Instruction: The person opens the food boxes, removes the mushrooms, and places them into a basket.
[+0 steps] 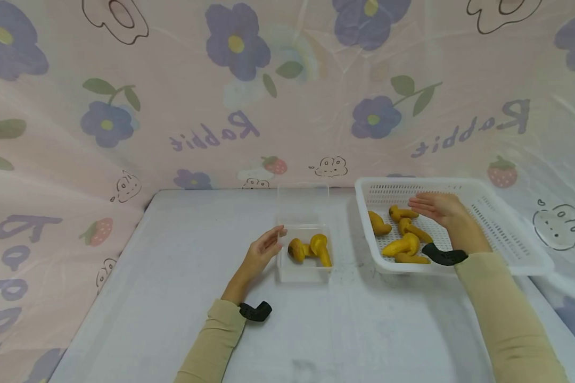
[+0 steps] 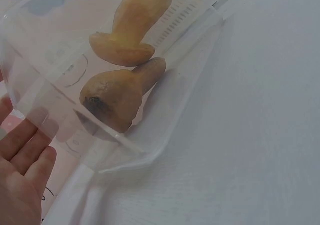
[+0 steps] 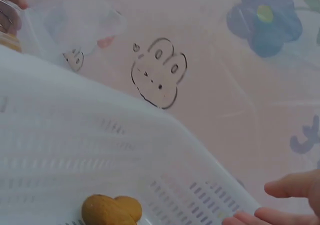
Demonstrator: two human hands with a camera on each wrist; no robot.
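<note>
Head view: you had two yellow mushrooms (image 1: 310, 249) already in the clear box (image 1: 303, 272) at table centre, and about five more mushrooms (image 1: 402, 234) left in the white basket (image 1: 503, 234) to its right. So I judged the moving partly done, with most pieces not yet across. Your left hand (image 1: 264, 251) lay against the box's left wall, fingers straight and relaxed, gripping nothing. Your right hand (image 1: 436, 207) hovered inside the basket above the mushrooms, fingers stretched out flat, nothing held; I couldn't tell if the fingertips touched the nearest piece. Both sat on the pale table (image 1: 182, 255), flowered cloth (image 1: 124, 106) behind.

Left wrist view: you had the box (image 2: 40, 85) close up, two mushrooms inside, one (image 2: 132, 27) lying touching the other (image 2: 120, 92). Your fingers (image 2: 22, 150) were straight beside the wall, not curled round it.

Right wrist view: you showed the basket wall (image 3: 100, 135) with one mushroom (image 3: 111, 210) at the bottom edge. Your fingertips (image 3: 292, 185) were at the lower right, extended and loose, well apart from that mushroom, holding nothing.
</note>
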